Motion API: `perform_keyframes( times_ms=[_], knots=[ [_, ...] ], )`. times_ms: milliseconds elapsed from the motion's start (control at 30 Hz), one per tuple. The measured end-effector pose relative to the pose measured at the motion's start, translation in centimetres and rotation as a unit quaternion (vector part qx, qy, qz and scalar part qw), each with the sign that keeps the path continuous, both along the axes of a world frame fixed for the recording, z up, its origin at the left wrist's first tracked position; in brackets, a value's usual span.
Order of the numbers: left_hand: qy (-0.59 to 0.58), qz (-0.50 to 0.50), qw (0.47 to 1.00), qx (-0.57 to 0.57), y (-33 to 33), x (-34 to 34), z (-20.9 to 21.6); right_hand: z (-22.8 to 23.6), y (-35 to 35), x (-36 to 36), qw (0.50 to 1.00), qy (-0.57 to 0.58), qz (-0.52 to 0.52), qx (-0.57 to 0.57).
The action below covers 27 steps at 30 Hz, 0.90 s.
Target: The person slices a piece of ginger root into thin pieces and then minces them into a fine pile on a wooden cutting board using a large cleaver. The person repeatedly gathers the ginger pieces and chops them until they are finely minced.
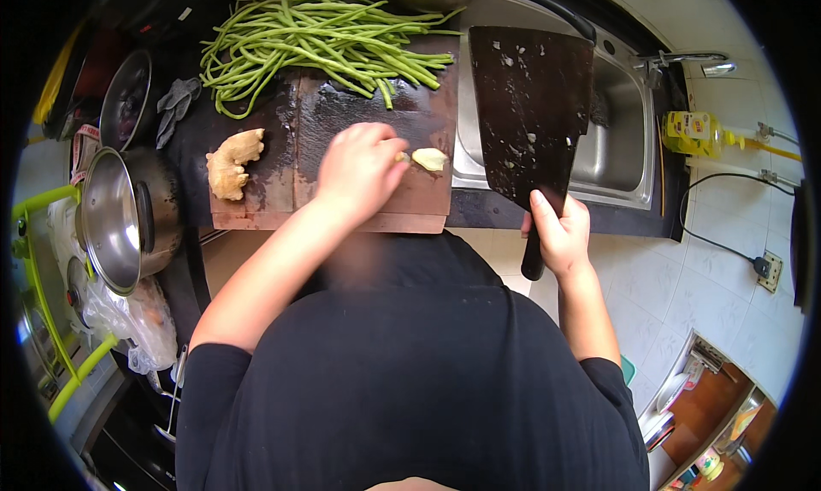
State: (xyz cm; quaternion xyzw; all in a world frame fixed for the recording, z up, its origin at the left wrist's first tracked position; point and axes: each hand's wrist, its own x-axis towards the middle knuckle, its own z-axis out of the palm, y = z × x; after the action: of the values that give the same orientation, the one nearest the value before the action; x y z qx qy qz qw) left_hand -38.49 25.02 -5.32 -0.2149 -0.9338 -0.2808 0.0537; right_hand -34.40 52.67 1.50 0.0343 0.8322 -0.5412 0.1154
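A large dark cleaver (pixel 530 106) is in my right hand (pixel 558 232), its handle gripped and its broad blade pointing away over the sink's near left side. Pale bits cling to the blade. On the wet wooden cutting board (pixel 376 221), my left hand (pixel 363 168) is closed, fingertips drawn together at the board's right part; what they hold, if anything, is too small to name. Just right of those fingertips lies a pale flattened garlic clove (pixel 429 159). A knobbly piece of ginger (pixel 231 164) rests at the board's left side. Long green beans (pixel 325 46) are heaped across its far part.
A steel sink (pixel 637 179) with a tap (pixel 684 62) stands right of the board. A yellow bottle (pixel 691 133) is by the wall. At left are a steel pot (pixel 111 221), a pan (pixel 126 97), a grey cloth (pixel 177 106) and a plastic bag (pixel 137 320).
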Motion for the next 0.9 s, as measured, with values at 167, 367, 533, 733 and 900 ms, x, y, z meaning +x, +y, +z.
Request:
perform_keyframes(
  times_ms=[167,367,533,733,900],
  knots=[
    [0.007,0.027,0.992,-0.125,4.6,-1.5,-2.8,-0.3,1.7,0.8,0.999,0.028,0.017,0.004],
    [-0.064,-0.007,0.998,0.004,2.3,-1.0,1.6,-2.1,3.9,1.8,1.0,0.022,0.012,0.004],
    [-0.323,0.089,0.941,0.049,-1.4,1.0,1.7,-2.8,5.5,2.0,1.0,0.01,0.006,-0.004],
    [-0.179,0.095,0.971,-0.126,-0.4,-0.3,0.6,-2.3,5.7,1.9,0.999,-0.019,0.007,-0.028],
    [-0.104,0.039,0.99,-0.088,-0.4,-1.0,0.0,-2.3,5.6,1.9,0.999,-0.016,0.013,-0.041]
  ],
)
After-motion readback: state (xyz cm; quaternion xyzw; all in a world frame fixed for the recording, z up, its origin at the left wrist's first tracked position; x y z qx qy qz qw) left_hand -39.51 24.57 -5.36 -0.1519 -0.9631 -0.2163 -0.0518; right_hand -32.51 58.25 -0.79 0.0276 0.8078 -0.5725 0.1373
